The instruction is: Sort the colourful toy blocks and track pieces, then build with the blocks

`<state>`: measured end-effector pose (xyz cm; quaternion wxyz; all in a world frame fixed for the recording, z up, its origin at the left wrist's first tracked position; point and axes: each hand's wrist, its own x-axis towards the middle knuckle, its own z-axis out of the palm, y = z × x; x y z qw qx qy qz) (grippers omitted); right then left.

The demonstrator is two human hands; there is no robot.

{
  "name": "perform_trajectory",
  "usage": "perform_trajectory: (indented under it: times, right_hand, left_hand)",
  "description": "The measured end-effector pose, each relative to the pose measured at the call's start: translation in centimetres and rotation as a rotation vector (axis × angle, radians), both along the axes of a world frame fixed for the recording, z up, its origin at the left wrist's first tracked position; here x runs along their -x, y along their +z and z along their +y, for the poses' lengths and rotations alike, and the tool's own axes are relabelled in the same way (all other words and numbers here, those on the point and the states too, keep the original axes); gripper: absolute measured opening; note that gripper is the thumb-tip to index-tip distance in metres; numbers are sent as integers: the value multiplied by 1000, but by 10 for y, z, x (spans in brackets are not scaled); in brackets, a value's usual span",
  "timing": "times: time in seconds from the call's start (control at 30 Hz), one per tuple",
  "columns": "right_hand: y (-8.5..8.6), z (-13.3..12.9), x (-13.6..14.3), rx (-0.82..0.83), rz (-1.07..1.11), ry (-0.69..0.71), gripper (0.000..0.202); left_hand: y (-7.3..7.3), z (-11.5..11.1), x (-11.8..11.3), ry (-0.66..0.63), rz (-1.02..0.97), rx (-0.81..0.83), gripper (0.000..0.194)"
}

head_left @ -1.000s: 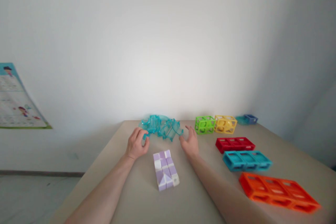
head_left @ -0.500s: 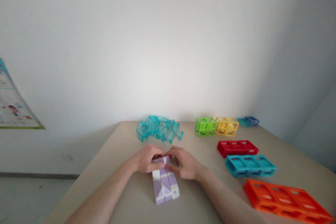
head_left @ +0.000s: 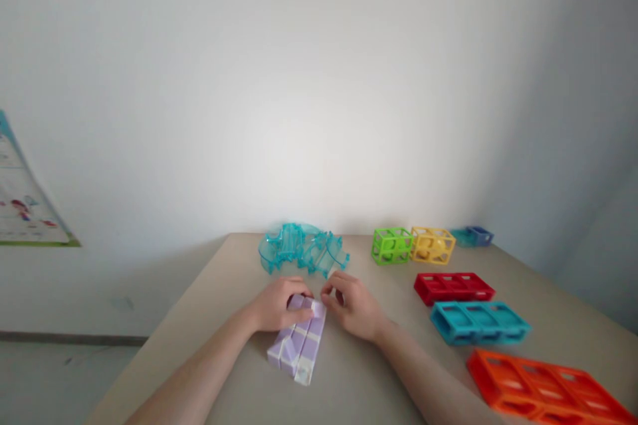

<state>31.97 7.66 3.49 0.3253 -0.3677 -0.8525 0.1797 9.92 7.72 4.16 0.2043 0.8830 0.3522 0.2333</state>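
Inward from the table's [head_left: 209, 272] left edge, left hand [head_left: 273, 307] clamps purple blocks [head_left: 310, 344], right hand's [head_left: 359, 312] fingertips drawn together beside them.

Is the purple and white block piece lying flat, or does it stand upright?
Lying flat. The block piece shows its broad patterned face upward, low against the table, with the left hand at its far end.

The single view looks from the person's head, facing forward and down over a smooth beige tabletop [head_left: 249, 372] towards a plain white wall [head_left: 319, 93]. The bare left hand [head_left: 282, 305] and bare right hand [head_left: 353, 305] lie low and central, at arm's length; beyond them the wall fills the upper part, square-on behind both hands.
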Motion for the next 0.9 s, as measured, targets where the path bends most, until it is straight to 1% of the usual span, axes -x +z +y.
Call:
perform_trajectory:
  times: [0.03, 0.13, 0.17, 0.27, 0.3, 0.37, 0.43, 0.5, 0.57, 0.67, 0.73, 0.8, 0.9]
  right_hand:
    - [0, -2, 1, 15, -11, 22, 9]
    - [-1, -6, 5, 65, -60, 71, 25]
    - [-1, -7, 6, 73, -72, 68, 25]
    - [0, -5, 9, 63, -69, 35, 14]
    - [1, -4, 9, 48, -52, 31, 13]
    - [2, -2, 7, 1, 15, 16, 14]
    - [3, 0, 6, -37, 128, -32, 16]
    - [1, 1, 6, -28, 244, -96, 18]
    - [-3, 2, 7, 24, 333, -163, 23]
    - [-13, 5, 12, 150, 385, -213, 35]
    - [-19, 8, 14, 241, 425, -201, 41]
    - [-23, 9, 17, 327, 512, -164, 47]
    - [-21, 7, 21, 458, 682, -69, 61]
  left_hand:
    - [0, 0, 0, 12, 0, -4, 25]
    - [0, 1, 0, 44, -11, -18, 22]
    - [0, 0, -1, 47, -18, -17, 21]
    - [-2, 0, -1, 47, -76, 18, 22]
    - [-3, 1, -1, 57, -122, 52, 24]
    - [-7, 2, -3, 97, -268, 174, 31]
    - [-11, 4, -6, 147, -458, 346, 40]
    - [-15, 6, -10, 190, -589, 504, 45]
    - [-17, 6, -14, 217, -645, 589, 46]
    - [-16, 4, -17, 233, -699, 621, 42]
    - [-15, 2, -18, 231, -731, 646, 40]
    - [-13, 0, -19, 217, -767, 680, 41]
    - [-10, -3, -21, 166, -803, 660, 52]
